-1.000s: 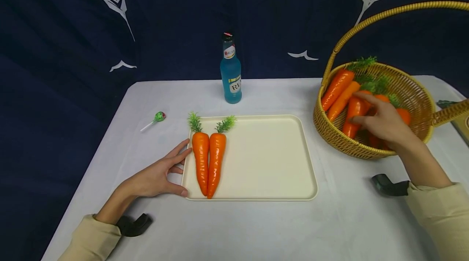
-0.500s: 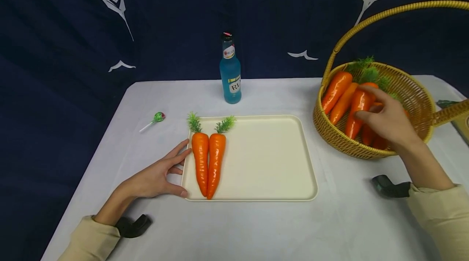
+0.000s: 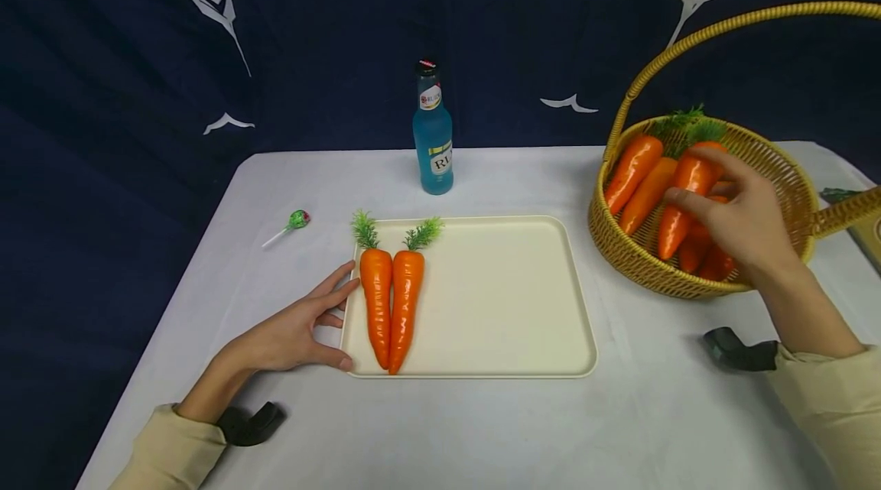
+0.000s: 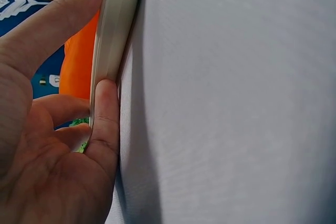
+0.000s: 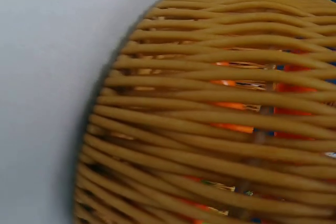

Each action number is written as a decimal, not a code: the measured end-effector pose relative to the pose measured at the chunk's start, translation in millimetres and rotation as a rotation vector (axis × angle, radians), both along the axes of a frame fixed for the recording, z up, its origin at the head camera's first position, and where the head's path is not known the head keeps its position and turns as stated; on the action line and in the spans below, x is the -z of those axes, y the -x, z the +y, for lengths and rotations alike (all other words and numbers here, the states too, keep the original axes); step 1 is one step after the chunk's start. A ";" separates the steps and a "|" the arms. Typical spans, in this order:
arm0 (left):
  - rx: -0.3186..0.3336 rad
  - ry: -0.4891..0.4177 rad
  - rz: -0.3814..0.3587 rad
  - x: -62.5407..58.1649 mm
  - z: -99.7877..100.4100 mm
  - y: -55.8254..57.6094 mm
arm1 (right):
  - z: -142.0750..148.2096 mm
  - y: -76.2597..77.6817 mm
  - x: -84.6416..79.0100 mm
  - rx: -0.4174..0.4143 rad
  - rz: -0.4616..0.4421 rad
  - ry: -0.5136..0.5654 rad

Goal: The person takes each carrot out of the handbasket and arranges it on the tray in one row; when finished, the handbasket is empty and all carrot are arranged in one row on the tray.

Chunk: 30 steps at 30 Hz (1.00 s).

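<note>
In the head view my right hand (image 3: 746,215) is inside the wicker basket (image 3: 640,264), with thumb and fingers gripping a shiny orange carrot (image 3: 690,180). The carrot tilts, tip toward the front, above other carrots (image 3: 633,169) lying in the basket. My left hand (image 3: 292,333) rests against the left edge of a cream tray (image 3: 502,299), fingers spread and fairly straight. In the left wrist view the thumb and fingers touch the tray's rim (image 4: 118,30). Two carrots (image 3: 406,306) with green tops lie side by side on the tray's left part. Basket weave (image 5: 210,93) hides the right hand in its wrist view.
A blue bottle (image 3: 433,142) stands behind the tray. A green-wrapped lollipop (image 3: 298,219) lies at the left on the white tablecloth (image 3: 482,429). The basket's tall handle (image 3: 688,39) arches over the right side. A flat greenish object (image 3: 869,234) is partly visible behind it.
My right hand has taken hold of a carrot in the basket and drawn it slightly up and to the right. The left hand and the tray stay where they were.
</note>
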<state>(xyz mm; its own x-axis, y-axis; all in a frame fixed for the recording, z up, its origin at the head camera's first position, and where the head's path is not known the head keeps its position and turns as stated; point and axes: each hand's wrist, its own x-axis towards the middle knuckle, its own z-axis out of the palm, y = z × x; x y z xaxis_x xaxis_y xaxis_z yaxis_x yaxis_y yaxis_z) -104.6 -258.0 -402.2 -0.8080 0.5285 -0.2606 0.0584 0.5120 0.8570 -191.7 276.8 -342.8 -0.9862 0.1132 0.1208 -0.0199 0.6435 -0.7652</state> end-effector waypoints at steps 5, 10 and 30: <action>-0.009 0.014 -0.009 0.6 -0.3 0.5 | -5.1 -3.1 -8.8 -0.007 0.038 0.003; -0.007 0.014 -0.002 1.0 -0.4 0.4 | -13.9 -12.3 -16.5 -0.007 0.035 0.011; -0.012 -0.007 -0.010 -1.4 -0.3 -0.1 | -41.5 -39.3 -34.4 -0.106 0.128 0.522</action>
<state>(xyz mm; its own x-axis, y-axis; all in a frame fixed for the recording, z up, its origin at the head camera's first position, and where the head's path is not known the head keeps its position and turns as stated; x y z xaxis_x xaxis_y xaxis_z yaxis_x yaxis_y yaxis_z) -104.5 -258.3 -400.8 -0.8118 0.5204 -0.2649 0.0437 0.5066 0.8611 -152.4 235.3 -308.4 -0.9766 0.0905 0.1951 -0.1780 0.1687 -0.9695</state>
